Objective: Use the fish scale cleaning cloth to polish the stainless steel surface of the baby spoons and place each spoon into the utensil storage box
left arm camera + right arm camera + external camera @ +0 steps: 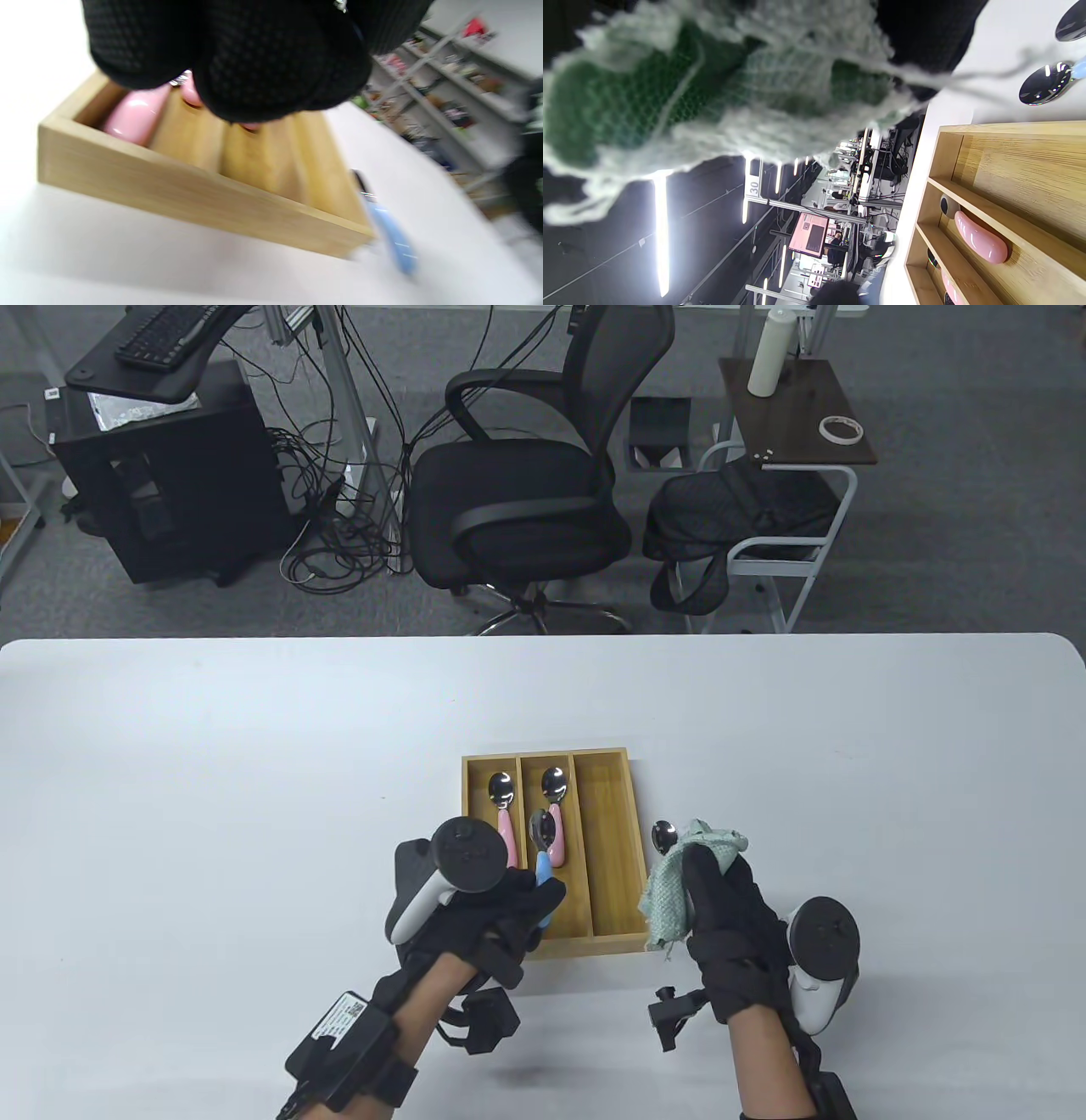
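One blue-handled spoon [541,848] is pinched by the left hand [501,912] above the middle slot of the box [607,937]; it should be lowered flat beside the pink spoon [556,814]. Beyond, a cloth [679,891] is gripped by the right hand [734,933].

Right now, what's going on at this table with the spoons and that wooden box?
A person in black sensor gloves is polishing baby spoons and filing them into a wooden box. Two pink-handled spoons already lie in its left and middle compartments. The left hand holds a blue-handled spoon over the middle compartment. The right hand grips a green cloth beside the box, next to another spoon on the table.
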